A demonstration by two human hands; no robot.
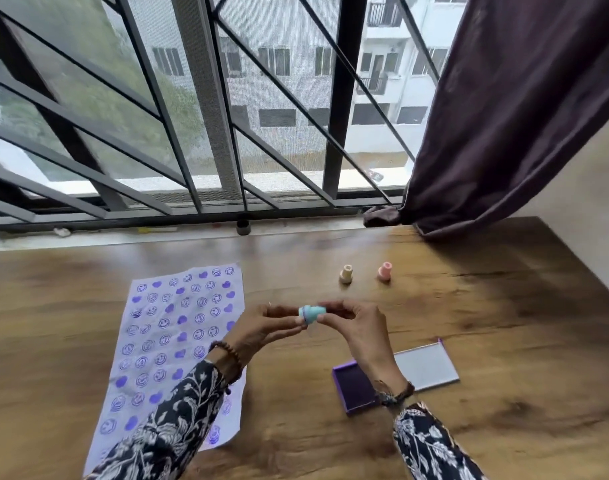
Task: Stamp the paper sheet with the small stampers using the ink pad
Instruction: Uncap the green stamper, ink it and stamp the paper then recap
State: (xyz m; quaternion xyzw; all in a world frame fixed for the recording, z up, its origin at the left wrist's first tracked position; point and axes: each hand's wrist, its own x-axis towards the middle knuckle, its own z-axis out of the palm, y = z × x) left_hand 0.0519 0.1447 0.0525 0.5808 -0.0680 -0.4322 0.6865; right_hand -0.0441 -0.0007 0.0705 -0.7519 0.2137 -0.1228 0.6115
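While both hands meet above the wooden table (330, 445), a light-blue stamper (312, 314) is held between them, lying sideways in the air, clear of the tabletop. Left hand (273, 323): fingertips pinch the stamper's left end; a beaded bracelet sits on that wrist. Right hand (355, 323): thumb and fingers grip the stamper's right end; wrist carries a dark band. Whether one end is a separate cap cannot be told; the frame is slightly blurred. Paper sheet (178, 341) lies flat to the left, under the left forearm, covered in rows of purple smiley and heart prints. Ink pad (351, 386) sits open on the table below the right wrist, purple tray and dark pad surface exposed, with its lid (427, 363) folded out flat to the right. Two more stampers stand upright farther back, well apart from the hands: a cream stamper (346, 274) and a pink stamper (384, 271), near each other but not touching.
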